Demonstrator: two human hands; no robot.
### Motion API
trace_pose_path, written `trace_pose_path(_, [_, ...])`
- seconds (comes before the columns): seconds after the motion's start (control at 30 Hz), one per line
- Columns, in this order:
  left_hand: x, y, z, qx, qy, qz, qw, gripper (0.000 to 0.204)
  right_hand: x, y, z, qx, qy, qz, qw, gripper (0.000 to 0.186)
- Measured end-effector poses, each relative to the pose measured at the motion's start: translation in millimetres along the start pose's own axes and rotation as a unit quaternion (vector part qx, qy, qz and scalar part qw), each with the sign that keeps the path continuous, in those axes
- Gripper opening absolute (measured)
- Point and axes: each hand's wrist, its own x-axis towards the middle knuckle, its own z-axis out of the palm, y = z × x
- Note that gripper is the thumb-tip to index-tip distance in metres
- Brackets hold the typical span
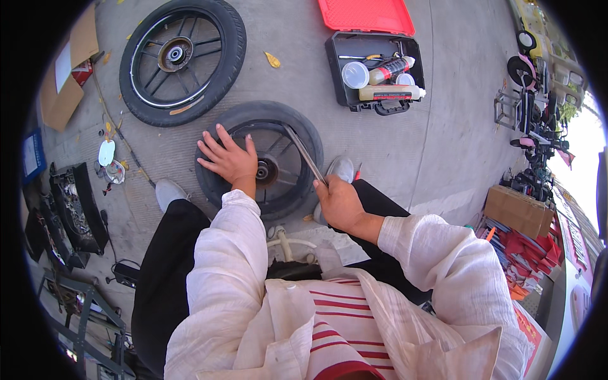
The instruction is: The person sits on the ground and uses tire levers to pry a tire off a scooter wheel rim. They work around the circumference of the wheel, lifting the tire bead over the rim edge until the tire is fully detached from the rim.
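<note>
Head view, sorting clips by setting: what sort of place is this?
Likely an outdoor scooter repair spot on pavement: a tyre lever in the right hand, the left hand on a wheel, an open toolbox.

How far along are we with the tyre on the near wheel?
Done: tool case lies open. In hand: left hand presses on the near wheel, flat on the ground; right hand grips a metal lever reaching to the tyre's upper rim. Left: the tyre sits on the rim all round.
</note>
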Motion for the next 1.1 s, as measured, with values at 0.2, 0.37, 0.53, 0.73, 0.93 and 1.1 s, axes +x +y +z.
trace_pose_path(0.2, [-3, 1, 0, 0.007, 0.010, 0.002, 1.000, 0.086, -6, 19, 24, 0.027, 0.021, 0.014, 0.999, 0.036])
trace_pose_path(0.37, [17, 7, 5, 0.053, -0.065, -0.036, 0.996, 0.088, 12, 26, 96, 0.044, 0.066, 0.021, 0.997, 0.032])
trace_pose_path(0.53, [10, 6, 8, 0.051, -0.050, -0.078, 0.994, 0.091, 26, 46, 123, -0.002, 0.055, 0.001, 0.998, 0.031])
trace_pose_path(0.73, [12, 8, 8, 0.043, -0.064, -0.096, 0.992, 0.091, 51, 96, 39, -0.165, 0.050, -0.051, 0.984, 0.018])
trace_pose_path(0.93, [14, 10, 11, 0.038, -0.066, -0.089, 0.993, 0.091, 68, 137, -71, -0.172, 0.042, -0.134, 0.975, 0.020])
trace_pose_path(1.1, [14, 8, 11, 0.040, -0.067, -0.090, 0.993, 0.092, 85, 130, -129, -0.280, 0.001, -0.211, 0.937, 0.026])
